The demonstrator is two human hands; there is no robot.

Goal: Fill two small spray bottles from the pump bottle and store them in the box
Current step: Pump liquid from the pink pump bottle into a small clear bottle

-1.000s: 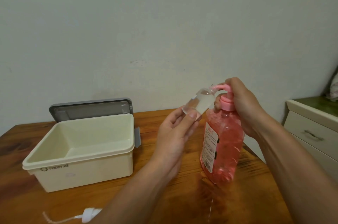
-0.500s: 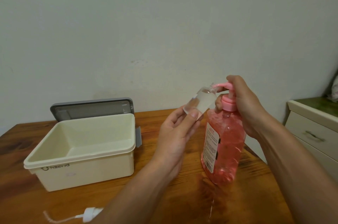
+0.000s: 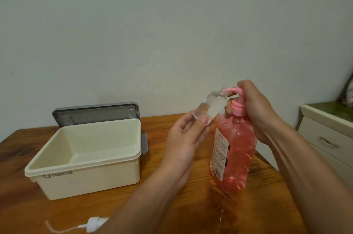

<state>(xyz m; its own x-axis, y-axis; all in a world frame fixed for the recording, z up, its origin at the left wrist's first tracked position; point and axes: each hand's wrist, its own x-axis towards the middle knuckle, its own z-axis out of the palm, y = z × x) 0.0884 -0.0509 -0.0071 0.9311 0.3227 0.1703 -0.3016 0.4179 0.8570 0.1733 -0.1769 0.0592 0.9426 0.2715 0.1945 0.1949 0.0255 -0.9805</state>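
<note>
The left hand (image 3: 183, 142) is gripping a small clear spray bottle (image 3: 209, 108) by its base, thumb and fingers pinching the lower end. The bottle is tilting: its long axis is running up and to the right, with the open neck pointing at the spout of the pump bottle (image 3: 234, 149). The neck is sitting right at the spout tip, touching or nearly so; the blur there is making it hard to say whether the tip is inside the opening.

The right hand (image 3: 254, 107) is wrapping over the pink pump head (image 3: 237, 91), palm on top and fingers curling down around the collar, so it is clenching the pump and placed to press. The pump bottle is standing upright on the surface (image 3: 172, 205), between the two forearms.

Everything is turning on that neck-to-spout line: the spout is pointing left, so the small bottle is approaching from the left and the left hand is the nearer one to steer it. A slip sideways would likely send liquid down onto the wood.

The box (image 3: 86, 155) is sitting open and well to the left, its lid (image 3: 95, 113) propped behind it. A white sprayer cap (image 3: 94, 224) with its tube is lying on the surface near the left forearm. No second spray bottle is showing.
</note>
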